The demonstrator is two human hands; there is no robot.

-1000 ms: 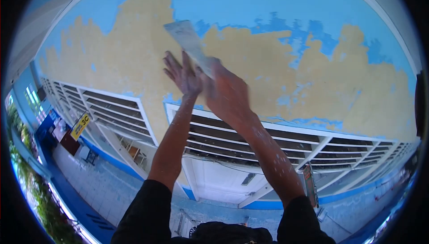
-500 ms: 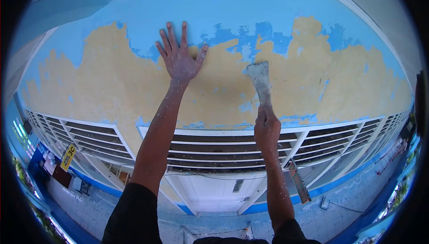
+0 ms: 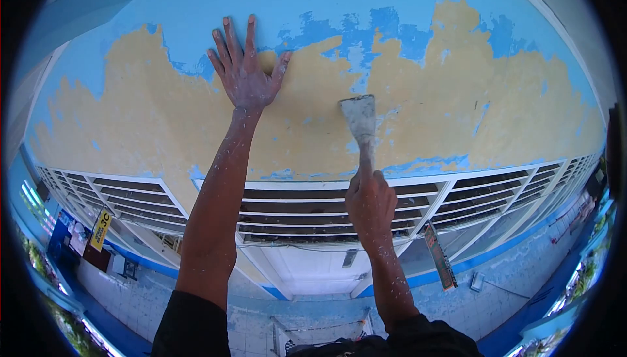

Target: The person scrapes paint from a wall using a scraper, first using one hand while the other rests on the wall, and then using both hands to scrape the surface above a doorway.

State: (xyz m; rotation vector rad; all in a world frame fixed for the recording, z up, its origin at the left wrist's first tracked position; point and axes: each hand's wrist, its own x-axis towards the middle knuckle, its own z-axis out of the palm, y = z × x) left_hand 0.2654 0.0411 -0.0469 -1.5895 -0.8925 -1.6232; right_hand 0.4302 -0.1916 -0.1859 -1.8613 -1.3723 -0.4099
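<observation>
My left hand (image 3: 248,82) lies flat against the wall with its fingers spread, across the border between blue paint and bare tan surface. My right hand (image 3: 371,205) is wrapped round the handle of a paint scraper (image 3: 360,116), its wide blade pointing up at the tan part of the wall (image 3: 163,115). Whether the blade's edge touches the wall is hard to tell. Ragged light and darker blue paint (image 3: 356,30) runs above the blade. A strip of blue paint (image 3: 424,164) remains lower down, near the window frame. Pale flecks dot both forearms.
White-framed louvre windows (image 3: 313,208) run below the wall, above a white door (image 3: 313,269). A yellow sign (image 3: 100,229) sticks out at left, and a hanging sign (image 3: 441,256) at right. Far below is the tiled floor (image 3: 241,334) with a metal frame near my body.
The scraper in my right hand has moved down the wall. My left hand stays flat on it, while the whole view has shifted slightly.
</observation>
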